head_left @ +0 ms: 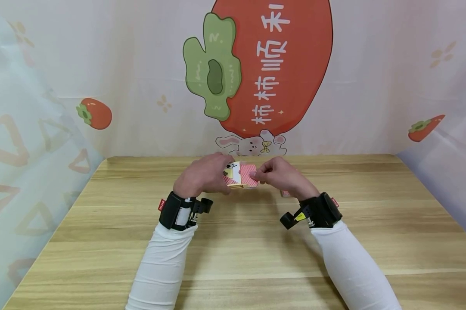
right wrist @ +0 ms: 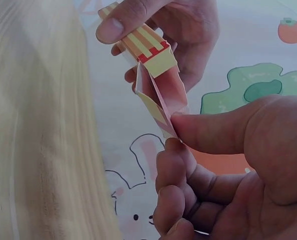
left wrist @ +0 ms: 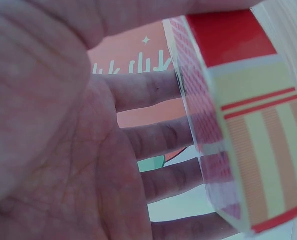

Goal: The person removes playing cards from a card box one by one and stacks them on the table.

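A red-and-white playing card box (head_left: 237, 172) with a printed ace is held above the table near its far edge. My left hand (head_left: 206, 174) grips it at the left, with the thumb along one striped side and the fingers across the other. In the left wrist view the box's striped side (left wrist: 261, 150) is close to the camera. My right hand (head_left: 285, 174) pinches a flap at the box's right end between thumb and index finger. The right wrist view shows this end of the box (right wrist: 151, 60) standing open, its flap (right wrist: 161, 117) between the fingertips.
A small red-patterned thing (head_left: 285, 193) lies on the wooden table (head_left: 233, 258) below my right hand, mostly hidden by it. Behind the table hangs a white cloth (head_left: 140, 86) printed with persimmons and a rabbit.
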A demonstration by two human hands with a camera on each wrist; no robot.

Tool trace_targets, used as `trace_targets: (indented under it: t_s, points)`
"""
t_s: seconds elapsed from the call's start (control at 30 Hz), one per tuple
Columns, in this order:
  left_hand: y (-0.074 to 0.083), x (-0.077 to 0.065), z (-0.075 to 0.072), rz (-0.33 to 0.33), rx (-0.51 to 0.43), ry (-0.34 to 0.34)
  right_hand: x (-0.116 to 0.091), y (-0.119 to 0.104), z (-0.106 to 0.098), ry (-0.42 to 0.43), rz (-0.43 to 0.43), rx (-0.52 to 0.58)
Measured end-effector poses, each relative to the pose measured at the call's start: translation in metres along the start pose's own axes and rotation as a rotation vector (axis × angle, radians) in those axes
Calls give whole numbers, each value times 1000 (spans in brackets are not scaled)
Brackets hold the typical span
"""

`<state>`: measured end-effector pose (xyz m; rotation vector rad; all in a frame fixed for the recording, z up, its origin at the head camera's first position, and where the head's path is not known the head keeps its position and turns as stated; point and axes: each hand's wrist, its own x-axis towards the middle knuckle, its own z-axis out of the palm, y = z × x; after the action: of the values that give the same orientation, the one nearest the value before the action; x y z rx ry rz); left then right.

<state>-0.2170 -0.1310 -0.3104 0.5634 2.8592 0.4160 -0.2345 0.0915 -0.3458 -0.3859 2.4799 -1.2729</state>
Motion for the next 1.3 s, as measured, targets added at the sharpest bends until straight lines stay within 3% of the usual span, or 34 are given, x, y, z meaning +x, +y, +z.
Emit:
trace_targets:
  t_s: [0.13,0.3,0.43,0.6,0.73,0.97,1.3]
  points:
    - [0,0,0,4,0,-2,-1,-1,-2,19,9,-40]
    - [0,0,0,5,-4,-9,-4,-5,-4,114,-18,-68]
    - [0,0,0,3,-7,-9,-6,-6,-6,119,-158,-68]
    - [1,0,1,12,-12,-17,-8,-6,-7,6,-390,-123]
    - [2,1,2,18,-15,-22,-7,-4,-4,-30,-473,-204]
    - [2,2,2,30,-15,-24,-6,-3,1,8,-495,-285]
    - [1,1,1,27,-7,-19,-8,-5,-4,-29,-448,-388]
